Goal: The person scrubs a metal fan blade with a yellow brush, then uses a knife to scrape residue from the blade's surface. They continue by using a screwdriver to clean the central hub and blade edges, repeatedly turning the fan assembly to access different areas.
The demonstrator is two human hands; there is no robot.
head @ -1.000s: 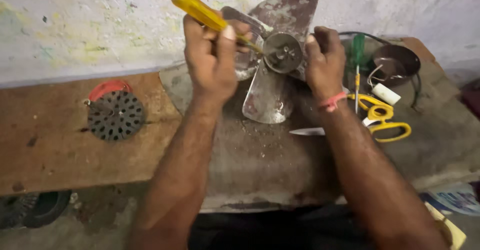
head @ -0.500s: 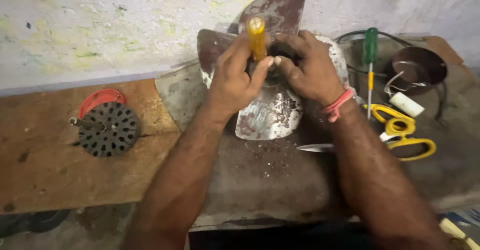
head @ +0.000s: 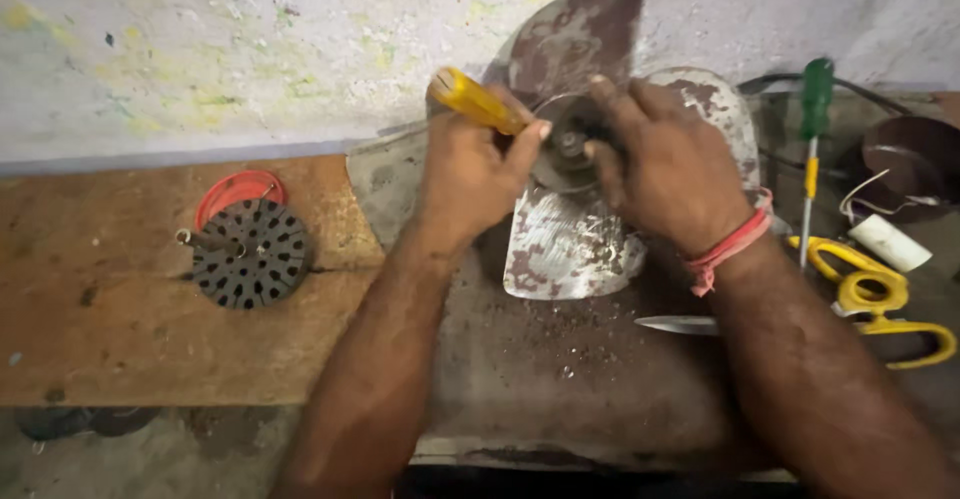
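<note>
A worn metal fan blade assembly [head: 570, 244] with rust patches lies on a grey slab [head: 560, 379] against the wall. My left hand [head: 470, 174] grips a yellow-handled screwdriver [head: 475, 101], its tip pointing at the round hub [head: 568, 144] in the middle of the blades. My right hand [head: 665, 164] holds the hub from the right, fingers curled over its edge; a red thread band sits on that wrist. Pale flakes lie on the lower blade.
A black perforated motor part [head: 250, 252] with a red ring behind it rests on the wooden board [head: 120, 309] at left. At right lie a green-handled screwdriver [head: 812, 134], yellow-handled scissors [head: 870, 299], a white cylinder [head: 888, 243] and a dark round bowl [head: 915, 164].
My left hand lowered the yellow screwdriver from raised over the blades down to the hub. My right hand closed in over the hub. The view moved closer.
</note>
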